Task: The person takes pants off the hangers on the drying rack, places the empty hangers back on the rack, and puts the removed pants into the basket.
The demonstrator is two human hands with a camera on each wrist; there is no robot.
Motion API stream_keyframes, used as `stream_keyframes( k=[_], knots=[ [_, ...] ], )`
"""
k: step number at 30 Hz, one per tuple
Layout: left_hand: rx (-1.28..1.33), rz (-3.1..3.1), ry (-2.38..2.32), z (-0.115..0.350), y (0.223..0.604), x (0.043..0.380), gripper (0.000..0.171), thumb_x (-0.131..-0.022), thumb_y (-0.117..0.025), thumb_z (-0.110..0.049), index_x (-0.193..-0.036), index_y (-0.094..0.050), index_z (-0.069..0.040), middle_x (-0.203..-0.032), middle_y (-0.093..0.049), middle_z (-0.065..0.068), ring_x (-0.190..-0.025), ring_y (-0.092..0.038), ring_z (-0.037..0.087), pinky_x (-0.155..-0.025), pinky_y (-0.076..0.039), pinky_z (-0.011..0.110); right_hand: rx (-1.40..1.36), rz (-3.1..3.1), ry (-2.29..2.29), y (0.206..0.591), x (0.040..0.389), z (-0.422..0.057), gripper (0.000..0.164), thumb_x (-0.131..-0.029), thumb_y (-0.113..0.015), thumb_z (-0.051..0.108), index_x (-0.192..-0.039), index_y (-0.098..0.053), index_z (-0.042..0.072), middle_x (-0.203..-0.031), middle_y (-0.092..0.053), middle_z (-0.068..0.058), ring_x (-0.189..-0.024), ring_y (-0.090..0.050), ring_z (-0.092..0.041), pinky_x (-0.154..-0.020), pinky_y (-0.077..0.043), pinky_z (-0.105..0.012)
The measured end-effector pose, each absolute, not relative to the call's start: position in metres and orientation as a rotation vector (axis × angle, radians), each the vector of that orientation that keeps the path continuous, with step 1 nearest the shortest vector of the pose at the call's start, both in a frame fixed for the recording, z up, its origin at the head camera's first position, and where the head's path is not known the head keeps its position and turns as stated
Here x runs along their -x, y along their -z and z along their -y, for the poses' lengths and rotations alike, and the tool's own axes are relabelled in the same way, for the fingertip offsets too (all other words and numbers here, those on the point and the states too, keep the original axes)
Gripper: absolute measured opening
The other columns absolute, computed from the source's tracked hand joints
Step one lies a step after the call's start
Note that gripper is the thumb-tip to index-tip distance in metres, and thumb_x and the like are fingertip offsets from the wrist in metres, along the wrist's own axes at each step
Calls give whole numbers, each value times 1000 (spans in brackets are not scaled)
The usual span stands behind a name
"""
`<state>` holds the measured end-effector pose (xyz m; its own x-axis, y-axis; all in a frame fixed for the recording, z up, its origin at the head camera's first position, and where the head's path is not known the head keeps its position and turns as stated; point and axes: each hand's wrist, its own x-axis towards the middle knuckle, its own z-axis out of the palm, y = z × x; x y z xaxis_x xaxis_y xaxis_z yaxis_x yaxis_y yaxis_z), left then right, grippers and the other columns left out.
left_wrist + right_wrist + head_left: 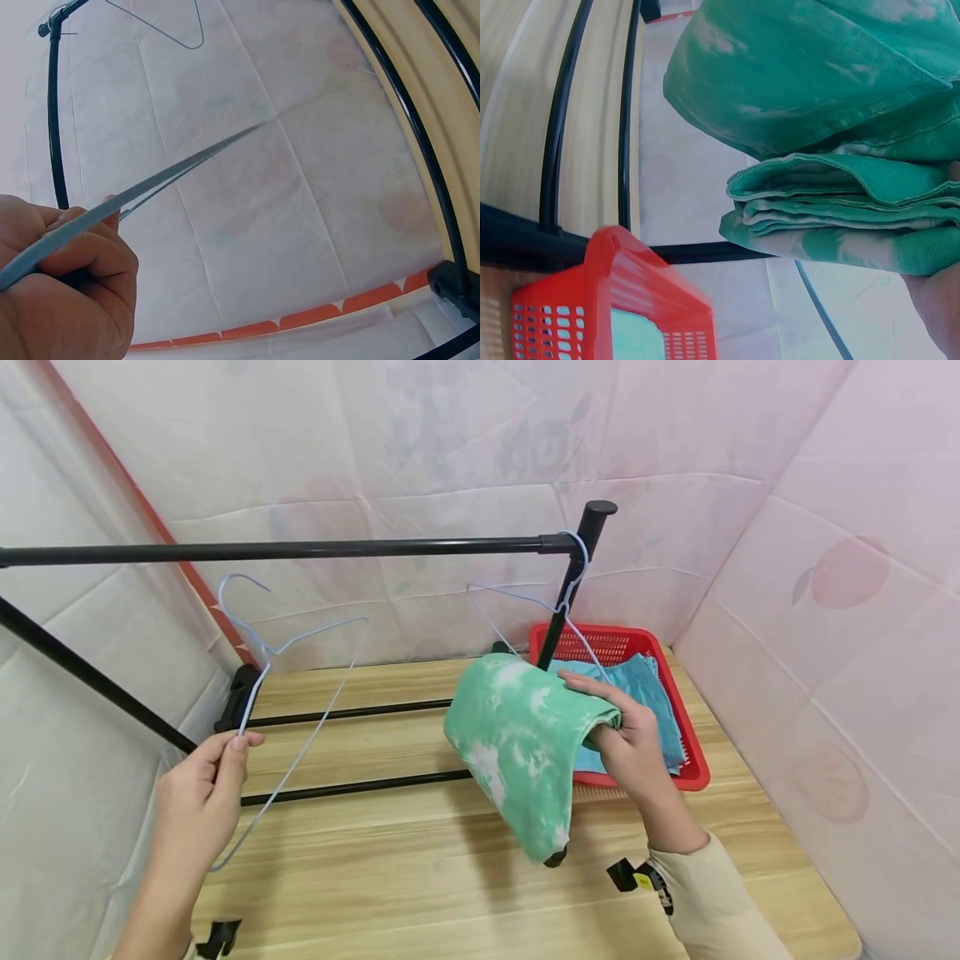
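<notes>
Pinched in my left hand (pixel 198 797) is a light blue wire hanger (pixel 288 647), held by one side with its hook pointing up, below the rack's top bar. My right hand (pixel 630 739) grips a folded green-and-white tie-dye cloth (pixel 517 718) by its right edge, the fingers partly hidden in the folds. In the right wrist view the cloth (pixel 840 195) shows several stacked layers. A second light blue hanger (pixel 573 602) hangs by its hook at the right end of the bar, just behind the cloth.
The black clothes rack (pixel 337 550) stands on a wooden table (pixel 360 877), with two lower rails near the tabletop. A red basket (pixel 693 752) holding blue cloth (pixel 645 685) sits behind my right hand. White printed sheeting (pixel 450 435) encloses the back and sides.
</notes>
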<state>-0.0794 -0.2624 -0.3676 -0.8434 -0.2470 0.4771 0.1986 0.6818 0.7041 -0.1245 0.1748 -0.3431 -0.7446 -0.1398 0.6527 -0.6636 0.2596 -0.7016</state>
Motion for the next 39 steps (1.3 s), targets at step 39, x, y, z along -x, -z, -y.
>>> stream_keyframes(
  k=[39],
  knots=[
    [20,2356,1073,255,365,87,21,-103,-56,-18,-105,-74,-9,-58,-44,-5,-43,-34,3,-42,-28,22,-1075,1718,-1644,331,88,-269,44,-74,-28,-30,-110,-53,-32,-125,-62,-32,-124,-60,-34,-98,-50,-26]
  ],
)
